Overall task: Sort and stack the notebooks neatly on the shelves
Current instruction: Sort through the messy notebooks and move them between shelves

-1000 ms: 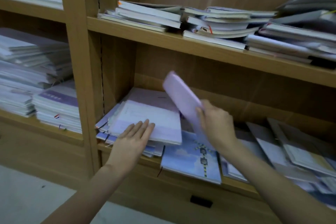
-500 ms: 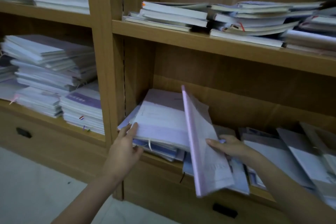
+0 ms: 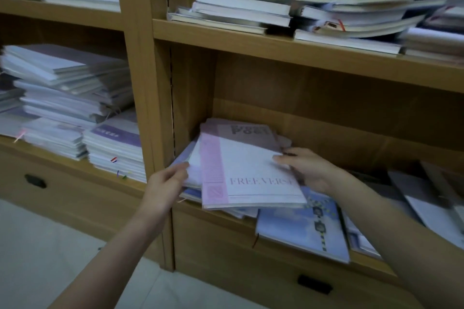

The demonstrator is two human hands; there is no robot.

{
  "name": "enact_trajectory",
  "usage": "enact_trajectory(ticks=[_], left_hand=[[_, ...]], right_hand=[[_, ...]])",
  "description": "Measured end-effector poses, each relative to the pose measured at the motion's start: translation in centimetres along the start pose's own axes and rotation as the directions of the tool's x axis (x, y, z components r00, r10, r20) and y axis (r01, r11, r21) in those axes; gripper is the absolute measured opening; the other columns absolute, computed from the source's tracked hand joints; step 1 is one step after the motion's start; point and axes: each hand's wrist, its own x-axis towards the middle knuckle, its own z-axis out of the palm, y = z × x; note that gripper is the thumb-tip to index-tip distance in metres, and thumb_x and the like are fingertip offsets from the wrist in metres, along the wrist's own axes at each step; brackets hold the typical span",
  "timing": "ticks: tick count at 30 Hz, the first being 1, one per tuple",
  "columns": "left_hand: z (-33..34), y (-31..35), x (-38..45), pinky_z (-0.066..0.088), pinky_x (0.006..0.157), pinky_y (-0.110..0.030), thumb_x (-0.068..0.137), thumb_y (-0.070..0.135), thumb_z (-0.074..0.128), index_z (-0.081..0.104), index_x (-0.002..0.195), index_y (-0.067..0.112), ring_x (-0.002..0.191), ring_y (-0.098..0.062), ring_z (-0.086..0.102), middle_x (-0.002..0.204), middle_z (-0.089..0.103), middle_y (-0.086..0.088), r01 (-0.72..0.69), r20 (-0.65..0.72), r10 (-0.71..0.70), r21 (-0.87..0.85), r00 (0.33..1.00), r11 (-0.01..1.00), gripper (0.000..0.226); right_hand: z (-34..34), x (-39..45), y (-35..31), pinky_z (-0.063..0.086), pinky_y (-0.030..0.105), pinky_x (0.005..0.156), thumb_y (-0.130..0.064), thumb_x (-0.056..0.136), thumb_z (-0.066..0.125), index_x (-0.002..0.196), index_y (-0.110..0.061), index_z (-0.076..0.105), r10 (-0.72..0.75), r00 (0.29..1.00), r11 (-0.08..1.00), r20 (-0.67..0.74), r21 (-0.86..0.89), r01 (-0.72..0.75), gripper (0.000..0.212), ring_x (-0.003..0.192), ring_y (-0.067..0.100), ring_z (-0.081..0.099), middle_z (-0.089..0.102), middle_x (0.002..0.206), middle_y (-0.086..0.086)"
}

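Observation:
A pink-and-white notebook (image 3: 251,178) printed "FREE VERSE" lies flat on top of a small pile of notebooks (image 3: 190,183) at the left end of the lower shelf (image 3: 226,213). My right hand (image 3: 308,170) holds its right edge, fingers curled over the corner. At the pile's left side, my left hand (image 3: 168,183) grips the edges of the notebooks under it. A blue notebook (image 3: 303,228) with a dotted stripe lies flat to the right, jutting over the shelf's front edge.
More loose notebooks (image 3: 426,203) lie scattered along the lower shelf to the right. The upper shelf (image 3: 276,45) carries uneven stacks of books. The left bay holds tall piles of notebooks (image 3: 70,103). Drawers with dark handles (image 3: 315,283) sit below; pale floor at bottom left.
The pink notebook, held upright on its edge half a second ago, now lies flat on the left pile. My right hand moved to its right edge; my left hand shifted to the pile's side.

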Motion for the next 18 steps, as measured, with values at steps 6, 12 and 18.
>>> enact_trajectory(ticks=[6, 12, 18], left_hand=[[3.9, 2.3, -2.8, 0.052, 0.082, -0.033, 0.088, 0.016, 0.063, 0.068, 0.101, 0.007, 0.092, -0.023, 0.067, 0.099, 0.071, -0.007, -0.011, 0.193, 0.000, 0.054, 0.981, 0.998, 0.017], [10.7, 3.0, -5.2, 0.049, 0.063, -0.013, 0.089, 0.012, 0.060, 0.063, 0.100, 0.015, 0.078, -0.008, 0.063, 0.090, 0.066, 0.005, -0.149, 0.312, 0.112, 0.098, 0.944, 0.984, 0.011], [17.8, 0.5, -7.3, 0.050, 0.084, -0.028, 0.089, 0.017, 0.061, 0.066, 0.109, 0.010, 0.097, -0.017, 0.063, 0.102, 0.067, 0.001, -0.138, 0.465, 0.047, 0.164, 0.884, 0.977, 0.022]], right_hand=[[-1.1, -1.1, 3.0, 0.053, 0.029, 0.072, -0.011, 0.083, 0.069, 0.119, -0.007, 0.055, 0.033, 0.998, 0.999, 0.058, -0.001, -0.033, 0.040, 0.087, 0.019, 0.066, 0.067, 0.101, 0.006], [-8.3, -4.9, 4.4, 0.050, 0.027, 0.066, -0.012, 0.088, 0.062, 0.123, -0.011, 0.054, -0.079, 0.990, 0.996, -0.115, 0.021, 0.081, 0.036, 0.083, 0.019, 0.065, 0.068, 0.101, 0.003], [-13.5, -11.3, 7.8, 0.049, 0.037, 0.072, -0.006, 0.091, 0.055, 0.103, -0.016, 0.050, -0.161, 0.913, 0.981, -0.374, 0.041, 0.190, 0.016, 0.081, 0.025, 0.061, 0.064, 0.092, 0.006]])
